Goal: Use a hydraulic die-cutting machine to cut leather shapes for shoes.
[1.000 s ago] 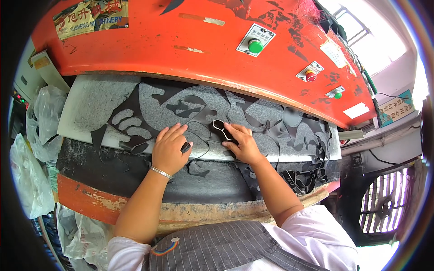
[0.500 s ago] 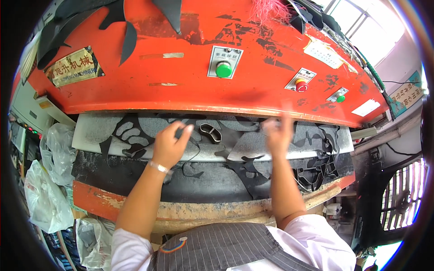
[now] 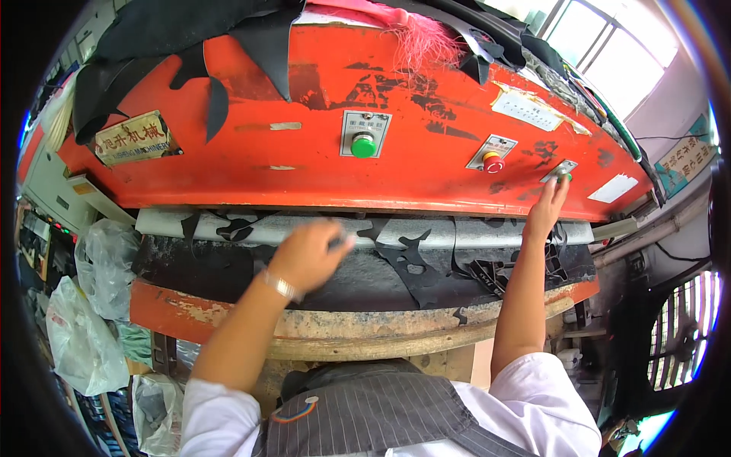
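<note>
Looming over everything, big orange press head point(image 3: 320, 129); below, grey cutting bed point(image 3: 381, 232) carrying black sheet material point(image 3: 426, 266), already cut full of holes, part uncut. Right hand point(image 3: 548, 206), fingers extended, touching small green button on metal plate point(image 3: 563, 172). Left hand point(image 3: 308, 255) blurred above sheet, grip impossible to tell. Yellowish rectangular nameplate point(image 3: 131, 139) upper left; white label point(image 3: 529, 109) upper right

Far centre: big green button point(image 3: 363, 145). Red-and-yellow button point(image 3: 493, 161) right of it. Clear plastic bags point(image 3: 84, 335) near left. Fan grille point(image 3: 680, 327) right, probably a ventilator.
</note>
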Tool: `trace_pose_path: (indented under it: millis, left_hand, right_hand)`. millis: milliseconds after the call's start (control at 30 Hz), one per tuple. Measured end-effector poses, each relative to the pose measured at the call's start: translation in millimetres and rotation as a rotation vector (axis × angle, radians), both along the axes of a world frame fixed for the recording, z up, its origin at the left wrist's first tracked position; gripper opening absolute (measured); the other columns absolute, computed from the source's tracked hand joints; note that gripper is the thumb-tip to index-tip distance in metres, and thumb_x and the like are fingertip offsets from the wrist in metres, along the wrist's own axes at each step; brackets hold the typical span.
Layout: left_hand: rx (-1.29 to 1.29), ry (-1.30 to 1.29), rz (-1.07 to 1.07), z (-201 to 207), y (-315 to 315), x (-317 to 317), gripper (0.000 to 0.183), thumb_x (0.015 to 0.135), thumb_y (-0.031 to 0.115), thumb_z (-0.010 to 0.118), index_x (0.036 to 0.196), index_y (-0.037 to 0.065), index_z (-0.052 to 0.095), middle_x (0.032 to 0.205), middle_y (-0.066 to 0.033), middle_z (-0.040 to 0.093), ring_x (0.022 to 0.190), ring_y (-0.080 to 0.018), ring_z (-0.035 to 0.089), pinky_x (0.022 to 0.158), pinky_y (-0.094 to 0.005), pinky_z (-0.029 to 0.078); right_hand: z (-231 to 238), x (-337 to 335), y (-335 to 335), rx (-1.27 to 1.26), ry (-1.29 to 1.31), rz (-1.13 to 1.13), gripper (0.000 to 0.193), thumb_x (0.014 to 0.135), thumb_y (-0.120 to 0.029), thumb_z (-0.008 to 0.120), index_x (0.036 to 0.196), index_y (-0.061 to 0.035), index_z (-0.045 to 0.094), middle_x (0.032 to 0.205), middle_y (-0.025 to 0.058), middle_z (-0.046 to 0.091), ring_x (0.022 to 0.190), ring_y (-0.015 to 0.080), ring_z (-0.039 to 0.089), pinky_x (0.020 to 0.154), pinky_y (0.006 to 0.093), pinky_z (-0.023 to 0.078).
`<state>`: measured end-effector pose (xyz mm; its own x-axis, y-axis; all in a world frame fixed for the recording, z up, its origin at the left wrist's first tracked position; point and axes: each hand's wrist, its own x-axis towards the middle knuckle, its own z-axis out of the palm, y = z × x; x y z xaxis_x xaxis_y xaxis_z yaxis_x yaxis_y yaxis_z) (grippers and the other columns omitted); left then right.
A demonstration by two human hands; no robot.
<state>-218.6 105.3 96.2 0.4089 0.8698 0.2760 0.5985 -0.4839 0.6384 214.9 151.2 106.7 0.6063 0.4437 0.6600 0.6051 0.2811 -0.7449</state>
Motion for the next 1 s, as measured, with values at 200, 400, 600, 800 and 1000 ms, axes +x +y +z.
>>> trace_pose_path:
  millis: [200,400,600,800,1000]
  left_hand:
    - [-0.239,0.207,0.0,-76.3,-142.2,-49.1,0.028,0.086,0.033,0.066,0.082,0.006,0.068,0.081,-0.0131,0.065,0.082,-0.0326,0.062,0.075,-0.0419,0.05]
    - [-0.14,0.174,0.186,-78.2,-151.1,-30.2,0.016,0.077,0.021,0.072,0.076,0.005,0.071,0.077,-0.012,0.066,0.079,-0.0326,0.061,0.072,-0.0415,0.049]
    - [-0.214,0.235,0.126,-71.5,-131.6,-40.0,0.021,0.077,0.024,0.069,0.071,0.005,0.07,0.078,-0.0121,0.067,0.076,-0.0328,0.063,0.07,-0.0407,0.051]
    - [-0.28,0.328,-0.128,-69.5,-38.9,-13.0,0.024,0.081,0.031,0.068,0.079,0.006,0.068,0.09,-0.0111,0.067,0.089,-0.0314,0.064,0.08,-0.0416,0.05]
    - [0.202,0.155,0.047,-126.2,37.9,19.5,0.019,0.081,0.017,0.069,0.081,0.001,0.059,0.122,-0.0145,0.06,0.12,-0.0323,0.053,0.102,-0.045,0.04]
  right_hand:
    - [-39.6,-125.9,-53.7,-0.404,-0.089,0.346,0.029,0.096,-0.025,0.057,0.116,-0.0037,0.061,0.112,0.0119,0.06,0.105,0.0214,0.055,0.094,0.0331,0.042]
    - [-78.9,-293.6,-94.8,-0.195,-0.567,1.067,0.013,0.081,-0.017,0.07,0.079,-0.0052,0.067,0.087,0.0095,0.063,0.078,0.0307,0.062,0.071,0.039,0.052]
    - [-58.7,-249.1,-48.1,-0.46,-0.78,0.954,0.031,0.089,-0.03,0.063,0.072,-0.0056,0.057,0.068,0.0155,0.06,0.062,0.0373,0.061,0.058,0.0477,0.049]
    - [-63.2,-209.0,40.0,-0.759,-0.693,0.683,0.04,0.088,-0.043,0.062,0.097,-0.005,0.063,0.095,0.0158,0.065,0.09,0.0365,0.064,0.074,0.047,0.052]
    - [-109.4,-268.0,69.5,-1.09,-0.774,0.758,0.051,0.087,-0.044,0.063,0.114,-0.0024,0.053,0.113,0.0233,0.057,0.095,0.0424,0.064,0.082,0.0489,0.052]
